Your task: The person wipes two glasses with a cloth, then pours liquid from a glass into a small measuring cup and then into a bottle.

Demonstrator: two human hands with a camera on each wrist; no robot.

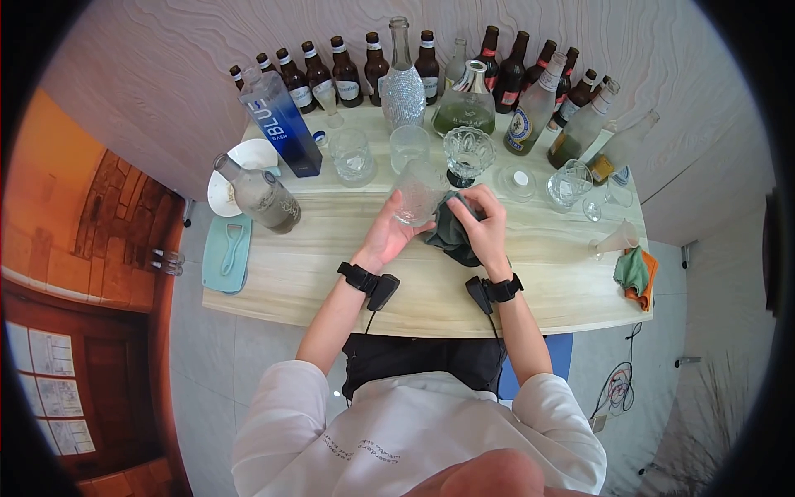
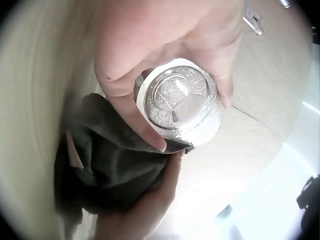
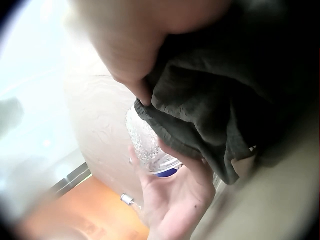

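A clear textured glass (image 1: 421, 192) is held above the table by the left hand (image 1: 389, 234), its fingers and thumb around the lower part. In the left wrist view the base of the glass (image 2: 177, 97) faces the camera between thumb and fingers of the left hand (image 2: 165, 40). The right hand (image 1: 489, 228) grips a dark grey-green cloth (image 1: 453, 232) just right of the glass. Seen from the right wrist, the cloth (image 3: 200, 105) bunches under the right hand (image 3: 130, 45) and touches the glass (image 3: 145, 137) near the left hand (image 3: 175, 202).
Brown bottles (image 1: 345, 79), a blue bottle (image 1: 286, 128) and a sparkling bottle (image 1: 402, 98) line the back. Other glasses (image 1: 352, 157) and a footed glass bowl (image 1: 469, 153) stand nearer. A grey bottle (image 1: 269, 203) and a peeler (image 1: 232, 248) are left; folded cloths (image 1: 633, 273) lie right.
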